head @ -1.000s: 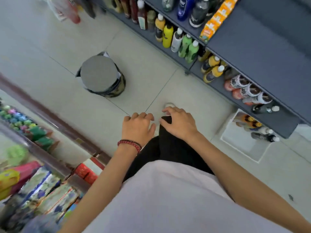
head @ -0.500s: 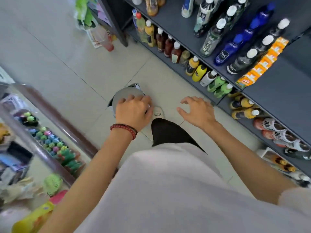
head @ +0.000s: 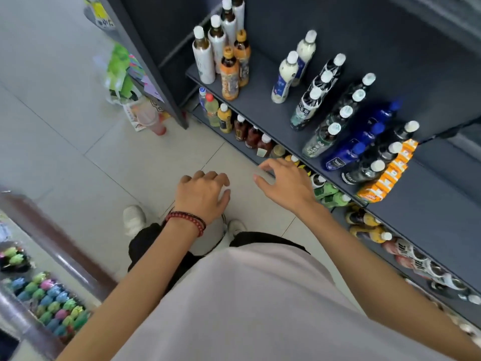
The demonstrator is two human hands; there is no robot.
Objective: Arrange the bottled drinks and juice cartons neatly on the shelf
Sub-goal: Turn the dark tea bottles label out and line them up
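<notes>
Left hand point(head: 201, 198): holding nothing, fingers loosely curled, hovering over the floor tiles at 9 o'clock of the other hand. I'd guess it's just waiting.
Right hand point(head: 283, 186): also holding nothing, fingers spread, pointed at the shelf edge at its 2 o'clock. Looks like it's lining up a reach.
Bottled drinks: blue bottles point(head: 351, 152) and black-labelled bottles point(head: 307, 110) stand in front-to-back rows on the upper shelf point(head: 260, 105), so each kind faces out.
Juice cartons point(head: 390, 175): orange row at 3 o'clock of the right hand, running front to back beside the dark bottles.
Lower-shelf bottles point(head: 251, 136): 12 o'clock of the hands.
</notes>
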